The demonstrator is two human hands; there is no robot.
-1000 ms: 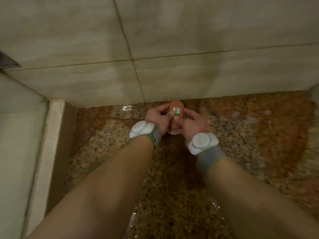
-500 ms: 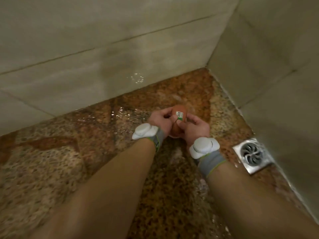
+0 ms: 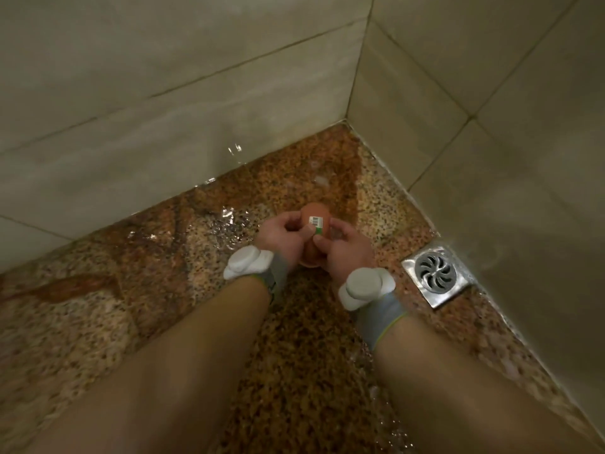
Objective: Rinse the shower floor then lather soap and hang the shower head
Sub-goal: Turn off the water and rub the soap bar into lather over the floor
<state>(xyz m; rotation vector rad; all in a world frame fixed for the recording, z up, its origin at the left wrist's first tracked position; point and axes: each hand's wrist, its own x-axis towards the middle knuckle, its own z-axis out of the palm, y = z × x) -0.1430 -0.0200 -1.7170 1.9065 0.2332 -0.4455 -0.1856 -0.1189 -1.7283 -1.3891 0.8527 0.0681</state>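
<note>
Your left hand [image 3: 281, 238] and right hand [image 3: 344, 249] gripped the orange soap bar [image 3: 313, 211] — thumbs on its sticker [image 3: 316, 221] — above the shower floor [image 3: 157, 263], near the drain [image 3: 435, 273].

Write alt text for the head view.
The left hand and right hand grip an orange soap with a small label above the wet shower floor. A square metal drain sits to their right by the tiled wall.
</note>
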